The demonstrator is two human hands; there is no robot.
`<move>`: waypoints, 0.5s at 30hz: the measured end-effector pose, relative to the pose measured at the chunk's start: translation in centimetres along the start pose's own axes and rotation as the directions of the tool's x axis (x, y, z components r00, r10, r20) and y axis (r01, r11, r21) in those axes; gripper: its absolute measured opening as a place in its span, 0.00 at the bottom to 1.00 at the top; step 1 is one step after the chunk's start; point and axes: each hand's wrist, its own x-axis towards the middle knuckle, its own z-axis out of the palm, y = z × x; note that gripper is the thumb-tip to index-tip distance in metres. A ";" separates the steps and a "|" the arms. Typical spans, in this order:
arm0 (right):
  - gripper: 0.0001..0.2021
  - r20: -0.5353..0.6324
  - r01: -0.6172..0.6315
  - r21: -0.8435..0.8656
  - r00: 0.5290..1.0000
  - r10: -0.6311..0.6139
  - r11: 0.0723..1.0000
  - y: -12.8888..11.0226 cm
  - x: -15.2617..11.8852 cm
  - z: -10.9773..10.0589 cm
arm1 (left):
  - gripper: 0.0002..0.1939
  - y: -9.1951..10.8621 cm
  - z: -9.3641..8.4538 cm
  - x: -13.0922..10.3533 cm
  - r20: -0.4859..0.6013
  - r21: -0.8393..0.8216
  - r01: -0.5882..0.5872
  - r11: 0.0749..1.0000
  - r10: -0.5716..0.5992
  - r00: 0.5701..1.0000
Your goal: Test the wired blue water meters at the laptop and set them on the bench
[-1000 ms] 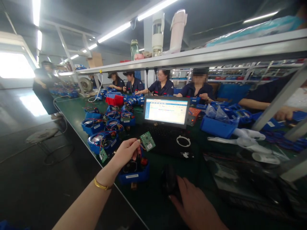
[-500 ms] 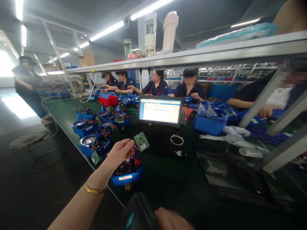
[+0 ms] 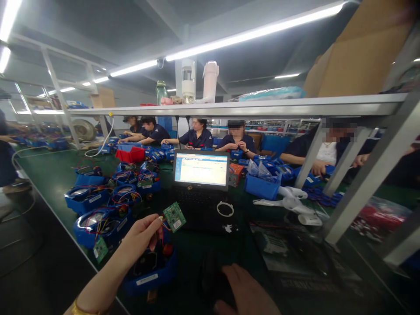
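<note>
My left hand is closed in a pinch at the wired corner of a green circuit board. The board is raised in the air, face towards me, with a white label on it. Coloured wires run from its corner down to an open blue meter housing under the hand, which has a label on its front wall. At the bottom, my right hand curls round a black handheld barcode scanner. The scanner is dark and blurred, and its grip is mostly hidden by the hand.
Several blue housings with wires stand along the left. A laptop is open ahead, with a white ring on its right palm rest. A blue bin and metal posts stand right. A shelf spans above; co-workers sit beyond.
The scanner has swung away from near my view and now sits lower and darker beside the laptop side, right hand with it. My left hand still pinches the board. The view has tilted up and right.
</note>
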 end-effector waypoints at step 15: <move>0.29 -0.639 -0.425 -0.158 0.733 0.236 0.891 23.5 -1.8 0.5 | 0.33 -0.3 0.0 -1.1 0.000 0.095 -0.043 0.995 0.043 0.999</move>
